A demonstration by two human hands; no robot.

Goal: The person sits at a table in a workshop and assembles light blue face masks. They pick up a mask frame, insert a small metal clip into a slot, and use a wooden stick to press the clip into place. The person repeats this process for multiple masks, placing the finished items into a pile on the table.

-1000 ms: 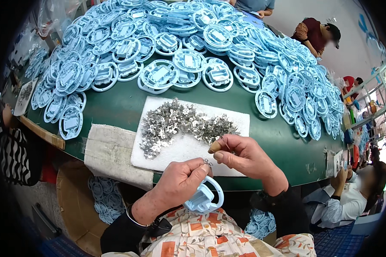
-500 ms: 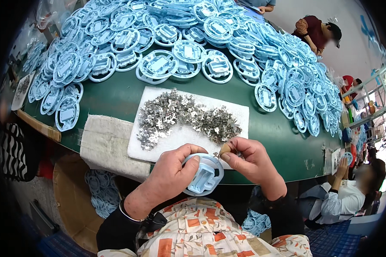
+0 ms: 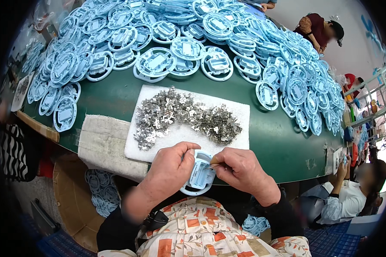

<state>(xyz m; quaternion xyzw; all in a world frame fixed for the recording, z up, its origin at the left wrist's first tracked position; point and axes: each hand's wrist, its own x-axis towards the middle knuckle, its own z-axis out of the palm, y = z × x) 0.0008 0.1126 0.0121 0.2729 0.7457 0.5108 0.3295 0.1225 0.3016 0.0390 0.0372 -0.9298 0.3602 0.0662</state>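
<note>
My left hand grips the left edge of a round light-blue plastic part, thumb on its face. The part is tilted, with a rectangular recessed housing in its middle. My right hand pinches a small thin metal piece at the upper right of that housing; its exact shape is mostly hidden by the fingers. Beyond both hands, a heap of small shiny metal clips lies in an arc on a white foam board.
A large pile of similar blue parts covers the far side of the green table. A folded pale cloth lies left of the board. A cardboard box with blue parts stands below left. A co-worker sits at right.
My right hand has moved left and down, bringing the metal piece from above the ring's edge onto the housing. The blue part has turned in my left hand.
</note>
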